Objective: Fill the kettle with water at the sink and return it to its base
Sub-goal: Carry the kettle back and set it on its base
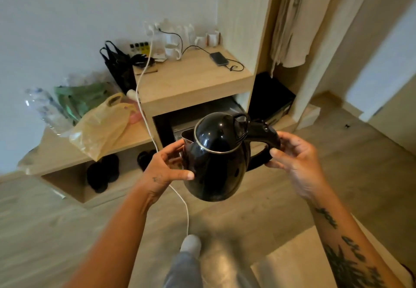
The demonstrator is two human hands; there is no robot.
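A glossy black electric kettle (213, 161) with a closed domed lid and a chrome rim hangs in mid-air in front of me, tilted, spout to the left. My left hand (165, 167) cups its body below the spout, thumb and fingers curled round the side. My right hand (295, 157) grips the black handle on the right. No sink and no kettle base can be made out in this view.
A wooden counter (193, 78) ahead carries white mugs (172, 50), a phone (218, 58) on a cable and small bottles. A white cable (144, 107) hangs down to the floor. A lower bench (56, 152) holds plastic bags; shoes sit below. A robe (295, 22) hangs at right.
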